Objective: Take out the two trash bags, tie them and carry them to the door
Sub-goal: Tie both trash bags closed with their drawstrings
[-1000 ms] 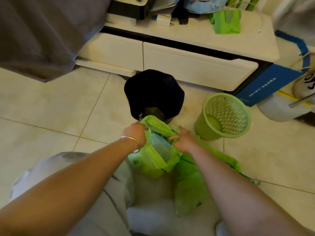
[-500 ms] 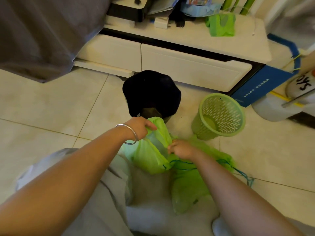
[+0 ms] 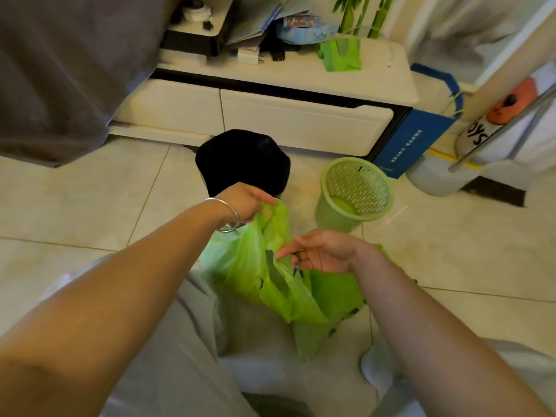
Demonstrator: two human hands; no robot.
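Observation:
A green trash bag [image 3: 240,266] hangs in front of my knees. My left hand [image 3: 245,201], with a silver bracelet on the wrist, grips its top handle and holds it up. My right hand [image 3: 319,251] pinches the bag's other handle edge beside a dark opening, fingers pointing left. A second green bag [image 3: 334,291] lies on the floor under my right wrist, partly hidden by the first. Behind them stand a black bin [image 3: 243,161] and an empty green mesh basket [image 3: 355,191].
A white low cabinet [image 3: 301,121] with drawers runs along the back, cluttered on top. A grey cloth [image 3: 60,79] hangs at the left. A blue box [image 3: 412,139] and a white container [image 3: 436,179] sit at the right. Tiled floor spreads left and right.
My left hand has lifted the bag's handle higher and away from me. My right hand has turned palm up and moved right along the bag's edge.

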